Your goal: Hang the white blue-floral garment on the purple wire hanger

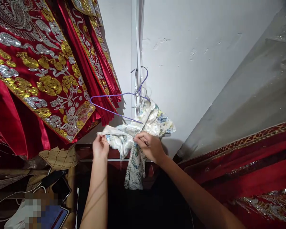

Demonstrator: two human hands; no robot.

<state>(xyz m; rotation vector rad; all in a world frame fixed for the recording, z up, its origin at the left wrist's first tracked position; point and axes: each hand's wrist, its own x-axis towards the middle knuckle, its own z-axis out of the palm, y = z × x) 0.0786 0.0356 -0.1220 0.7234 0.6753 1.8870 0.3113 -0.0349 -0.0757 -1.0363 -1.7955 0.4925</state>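
A white garment [154,119] with a blue, green and yellow floral print hangs from the right arm of a purple wire hanger [109,95]. The hanger's left arm is bare. My left hand [101,144] pinches the garment's loose left edge, just below the hanger. Close to the garment's middle, my right hand [149,146] closes its thumb and fingers on the fabric. A long strip of the same cloth dangles beneath my right hand. The hanger's hook sits in front of a white vertical cable on the wall; what it hangs from is hard to make out.
Red garments with gold and silver sequins [50,82] hang at the left. More red embroidered fabric [252,165] lies at the right, beside a grey translucent sheet [248,95]. At lower left are a phone [62,189], a white cable [0,219] and a tablet-like screen [57,218].
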